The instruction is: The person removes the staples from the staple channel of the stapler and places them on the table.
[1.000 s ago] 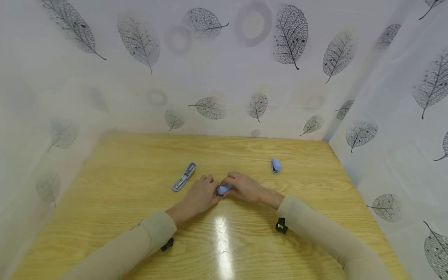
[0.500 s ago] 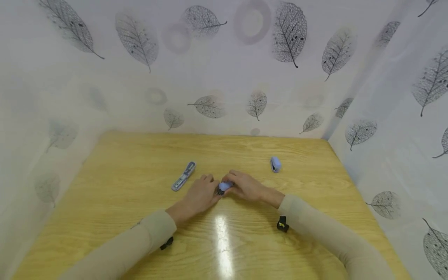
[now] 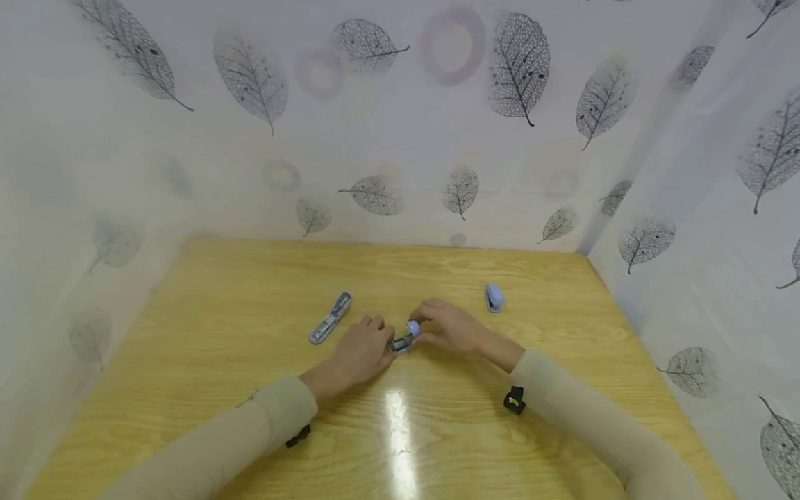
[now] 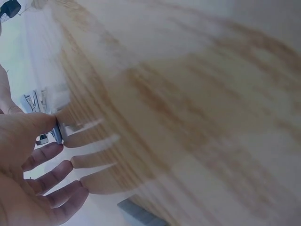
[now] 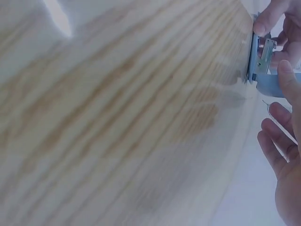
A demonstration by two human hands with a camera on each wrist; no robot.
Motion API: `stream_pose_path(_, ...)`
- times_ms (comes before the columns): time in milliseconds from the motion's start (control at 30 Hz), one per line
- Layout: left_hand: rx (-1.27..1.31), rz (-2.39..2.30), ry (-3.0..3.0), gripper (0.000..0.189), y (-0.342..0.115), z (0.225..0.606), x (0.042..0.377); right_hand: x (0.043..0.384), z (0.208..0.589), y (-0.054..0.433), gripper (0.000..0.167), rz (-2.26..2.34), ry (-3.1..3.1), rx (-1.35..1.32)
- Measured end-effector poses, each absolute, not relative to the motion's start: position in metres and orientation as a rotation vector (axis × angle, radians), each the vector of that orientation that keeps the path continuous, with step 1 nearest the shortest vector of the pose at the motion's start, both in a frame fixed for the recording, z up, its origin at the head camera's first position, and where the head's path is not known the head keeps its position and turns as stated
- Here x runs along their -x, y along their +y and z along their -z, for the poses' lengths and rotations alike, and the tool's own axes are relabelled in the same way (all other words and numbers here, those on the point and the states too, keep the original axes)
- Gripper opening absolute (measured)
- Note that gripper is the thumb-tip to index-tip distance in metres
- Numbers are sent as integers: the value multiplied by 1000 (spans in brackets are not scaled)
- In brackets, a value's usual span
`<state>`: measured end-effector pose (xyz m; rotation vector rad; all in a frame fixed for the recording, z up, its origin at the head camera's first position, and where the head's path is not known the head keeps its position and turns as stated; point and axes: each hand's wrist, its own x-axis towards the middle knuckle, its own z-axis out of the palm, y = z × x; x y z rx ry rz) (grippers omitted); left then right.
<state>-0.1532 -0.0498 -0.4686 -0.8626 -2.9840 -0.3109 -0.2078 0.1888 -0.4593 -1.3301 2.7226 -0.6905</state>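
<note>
A small light-blue stapler (image 3: 403, 343) is held between both hands, its lid swung up and its metal staple channel bare. At its left end, my left hand (image 3: 364, 349) pinches the base between thumb and forefinger; the left wrist view shows that hand (image 4: 33, 165) with its other fingers curved beside it. My right hand (image 3: 459, 328) grips the rounded lid at the right end. In the right wrist view the thumb lies on the lid (image 5: 270, 85), with the other fingers of the right hand (image 5: 289, 141) loosely bent below.
A second stapler (image 3: 331, 318), spread fully flat, lies to the left of the hands. A third, folded stapler (image 3: 494, 297) stands at the back right. The wood-grain table (image 3: 250, 292) meets a leaf-patterned curtain (image 3: 400, 139) along its far edge.
My right hand has moved slightly right and up, swinging the stapler's lid away from the base and baring the staple channel. The left hand has stayed nearly in place.
</note>
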Motion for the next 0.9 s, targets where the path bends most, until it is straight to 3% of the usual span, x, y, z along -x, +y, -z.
stream_pose_path(900, 837, 270, -3013, 29, -48, 471, 154, 222, 472, 217, 39, 553, 2891, 1285)
